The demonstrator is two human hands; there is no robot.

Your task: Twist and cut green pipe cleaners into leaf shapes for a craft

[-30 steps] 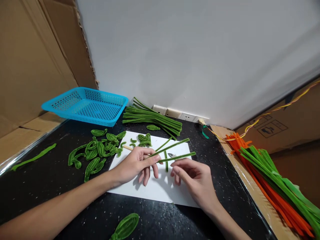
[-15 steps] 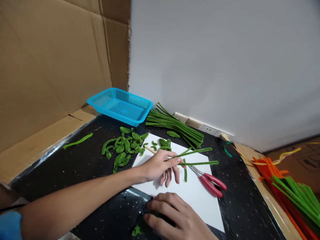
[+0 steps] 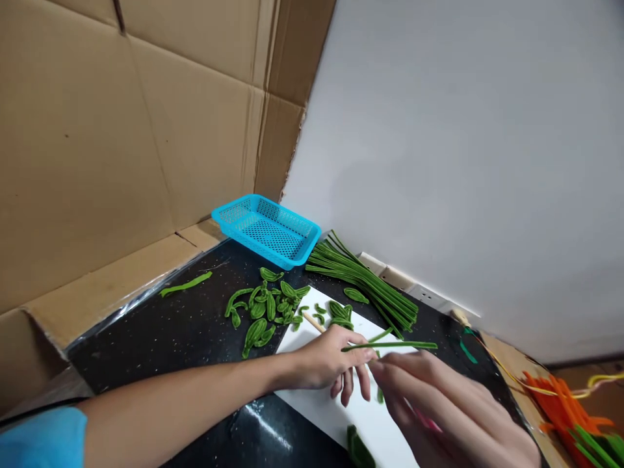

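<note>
Holding: the left hand [image 3: 331, 361] pinches a long green pipe cleaner [image 3: 390, 345] between thumb and forefinger, the other fingers curled down toward the white paper sheet [image 3: 336, 409].
Pipe cleaner: it runs nearly level to the right from the left hand's fingertips, above the sheet, its far end free over the black countertop [image 3: 185, 338].
Right hand: the right hand [image 3: 448, 416] lies low and blurred just right of the left one, fingers stretched out together toward the pinched stem; something pink shows under it, and I cannot tell whether it grips anything.
Stick: a thin wooden stick [image 3: 313, 322] pokes out from behind the left hand, over the sheet's far corner.
Leaves: a cluster of folded green pipe-cleaner leaves [image 3: 266, 309] lies on the countertop left of the sheet; one more [image 3: 358, 448] sits at the sheet's near edge.
Bundle: straight green pipe cleaners [image 3: 365, 283] lie by the wall.
Basket: a blue plastic basket [image 3: 266, 227] stands beyond the leaves, against the cardboard [image 3: 121, 143].
Far right: orange and green pipe cleaners [image 3: 580, 416] lie at the edge.
</note>
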